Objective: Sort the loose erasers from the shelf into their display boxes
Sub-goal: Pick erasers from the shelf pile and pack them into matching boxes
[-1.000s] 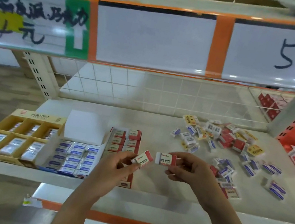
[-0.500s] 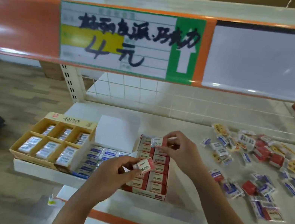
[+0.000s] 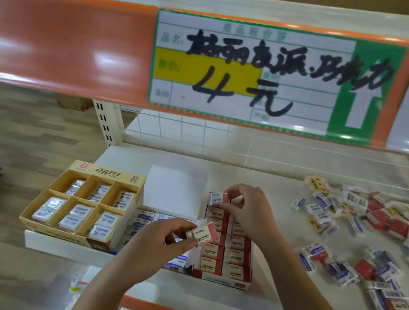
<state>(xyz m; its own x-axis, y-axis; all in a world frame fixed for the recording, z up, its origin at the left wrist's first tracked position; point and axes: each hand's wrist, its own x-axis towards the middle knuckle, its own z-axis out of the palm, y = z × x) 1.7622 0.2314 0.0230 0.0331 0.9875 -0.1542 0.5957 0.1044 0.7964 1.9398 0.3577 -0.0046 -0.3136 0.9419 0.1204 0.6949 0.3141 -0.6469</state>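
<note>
Right hand [image 3: 245, 211] pinches an eraser [image 3: 216, 198] directly over the red box's [image 3: 219, 280] far end, frame centre; left hand [image 3: 155, 242] pinches a second eraser [image 3: 201, 233] lower.

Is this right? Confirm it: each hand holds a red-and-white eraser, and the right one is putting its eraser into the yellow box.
Not quite. The head view shows the right hand holding its eraser over the far end of the red box, not the yellow box. The left hand does hold a red-and-white eraser.
</note>
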